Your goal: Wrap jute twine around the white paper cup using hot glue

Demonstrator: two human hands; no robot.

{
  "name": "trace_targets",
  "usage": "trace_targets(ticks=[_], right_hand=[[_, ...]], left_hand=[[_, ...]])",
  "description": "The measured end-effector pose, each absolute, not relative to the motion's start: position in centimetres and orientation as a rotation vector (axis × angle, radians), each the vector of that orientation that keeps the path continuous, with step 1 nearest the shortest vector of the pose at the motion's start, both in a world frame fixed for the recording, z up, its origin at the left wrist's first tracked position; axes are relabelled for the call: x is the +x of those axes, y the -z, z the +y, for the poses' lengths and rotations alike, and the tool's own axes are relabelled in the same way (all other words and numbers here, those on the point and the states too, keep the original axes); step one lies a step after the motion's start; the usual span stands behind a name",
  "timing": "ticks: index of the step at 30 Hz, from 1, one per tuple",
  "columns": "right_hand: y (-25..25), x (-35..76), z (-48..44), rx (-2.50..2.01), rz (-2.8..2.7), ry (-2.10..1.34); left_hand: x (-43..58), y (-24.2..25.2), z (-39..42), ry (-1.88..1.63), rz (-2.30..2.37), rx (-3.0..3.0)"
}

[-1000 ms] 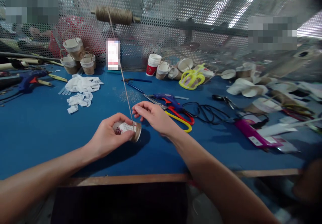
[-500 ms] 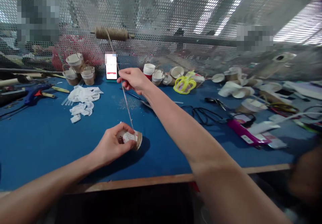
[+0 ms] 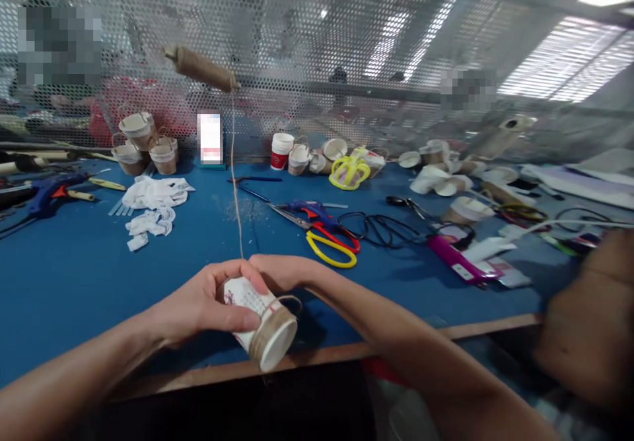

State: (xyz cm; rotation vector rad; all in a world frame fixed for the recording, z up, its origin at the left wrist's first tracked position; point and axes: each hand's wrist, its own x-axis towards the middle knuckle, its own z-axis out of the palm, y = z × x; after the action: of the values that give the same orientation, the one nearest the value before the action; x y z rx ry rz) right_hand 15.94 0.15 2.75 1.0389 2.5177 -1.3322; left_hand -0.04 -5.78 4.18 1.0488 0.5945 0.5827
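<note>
My left hand (image 3: 212,299) is wrapped round a white paper cup (image 3: 244,301) with printed marks. The cup lies tilted on its side, one round end turned toward me at the lower right. A band of brown twine (image 3: 263,337) is wound round that end, and a small loop of it stands out to the right. Behind the cup sits my right hand (image 3: 277,271), its fingers hidden by the cup and my left hand. From a twine spool (image 3: 204,69) on the mesh, a strand runs down behind both hands.
Scissors (image 3: 331,248) with red and yellow handles and a blue glue gun (image 3: 312,211) lie beyond my right hand. White scraps (image 3: 153,193) lie left. Cups (image 3: 136,127) and a lit phone (image 3: 211,138) stand by the mesh. A person's arm (image 3: 589,322) is at right.
My right hand has come down from the strand near the phone to behind the cup. The cup has moved nearer to me, and the spool has tilted. The scissors now show.
</note>
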Motion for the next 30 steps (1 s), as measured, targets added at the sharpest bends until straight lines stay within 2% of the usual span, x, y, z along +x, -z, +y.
trace_targets(ticks=[3,6,11,14,20,25,28,29,30], right_hand=[[-3.5,15.8,0.0,1.113,2.507,1.280],[-4.5,16.7,1.2,1.395,2.547,1.115],[-5.7,22.1,4.8,2.225,2.459,0.434],[-5.2,25.8,6.7,2.462,2.225,0.244],[-3.1,28.0,8.0,2.547,2.107,0.405],[-4.4,27.3,6.3,2.714,2.220,0.595],[-6.3,26.5,4.2,2.680,2.356,0.920],[-6.9,26.1,3.5,2.625,2.397,1.129],[-7.4,25.7,2.8,2.556,2.394,1.535]], left_hand=[[-0.2,-3.9,-5.4,-0.602,0.611,1.094],[-0.1,-3.4,-4.7,-0.680,0.719,1.170],[0.3,-2.9,-4.0,-0.808,0.943,1.381],[0.7,-2.7,-4.1,-0.865,1.060,1.514],[1.2,-2.0,-4.2,-0.923,1.148,1.602],[0.9,-1.5,-3.9,-0.895,1.159,1.695],[0.6,-1.5,-3.9,-0.829,1.118,1.780],[0.5,-1.6,-3.9,-0.810,1.094,1.805],[0.5,-1.7,-3.9,-0.796,1.070,1.829]])
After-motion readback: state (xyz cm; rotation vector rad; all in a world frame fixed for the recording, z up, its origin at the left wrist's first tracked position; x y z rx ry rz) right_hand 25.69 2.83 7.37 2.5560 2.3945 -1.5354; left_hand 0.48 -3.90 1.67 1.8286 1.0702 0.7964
